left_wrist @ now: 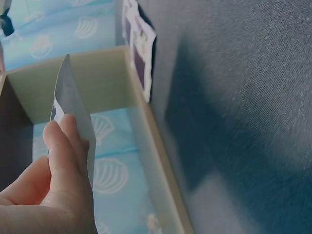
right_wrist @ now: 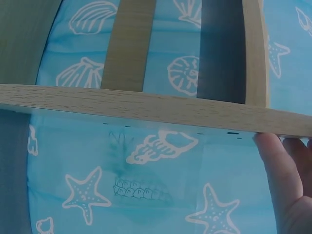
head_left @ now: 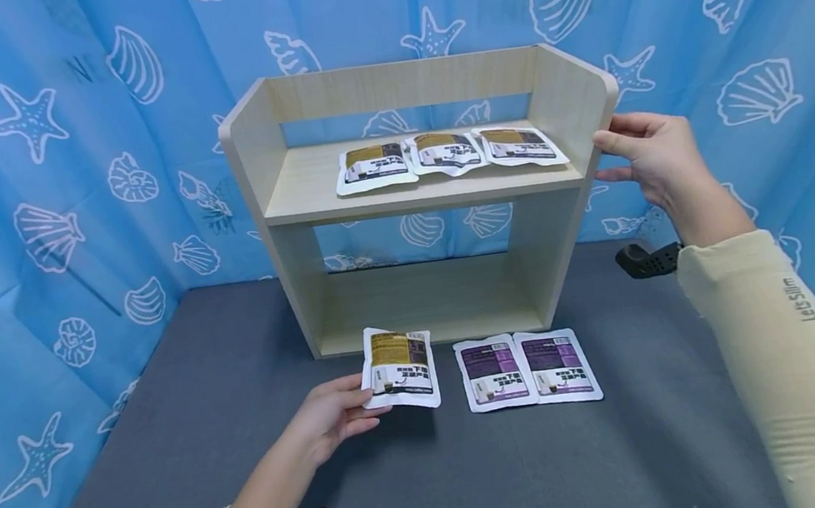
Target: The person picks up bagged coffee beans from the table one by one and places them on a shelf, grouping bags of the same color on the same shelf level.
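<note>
My left hand [head_left: 338, 413] pinches a white pouch with a gold-and-black label [head_left: 399, 368] by its lower left edge, thumb on the front. The pouch is raised above the grey table, in front of the small wooden shelf's [head_left: 424, 202] lower tier. The left wrist view has this pouch nearly edge-on, its plain back [left_wrist: 75, 105] over the fingers. At the shelf's right side panel [head_left: 576, 113], my right hand [head_left: 656, 154] touches the outer face near the front edge. Its fingertips rest right against the panel [right_wrist: 161, 107] in the right wrist view.
Three more gold-labelled pouches [head_left: 447, 153] lie in a row on the upper tier, toward its right side. Two purple-labelled pouches [head_left: 529, 370] lie side by side on the grey table [head_left: 523, 475] before the shelf. A blue seashell curtain [head_left: 95, 164] hangs behind.
</note>
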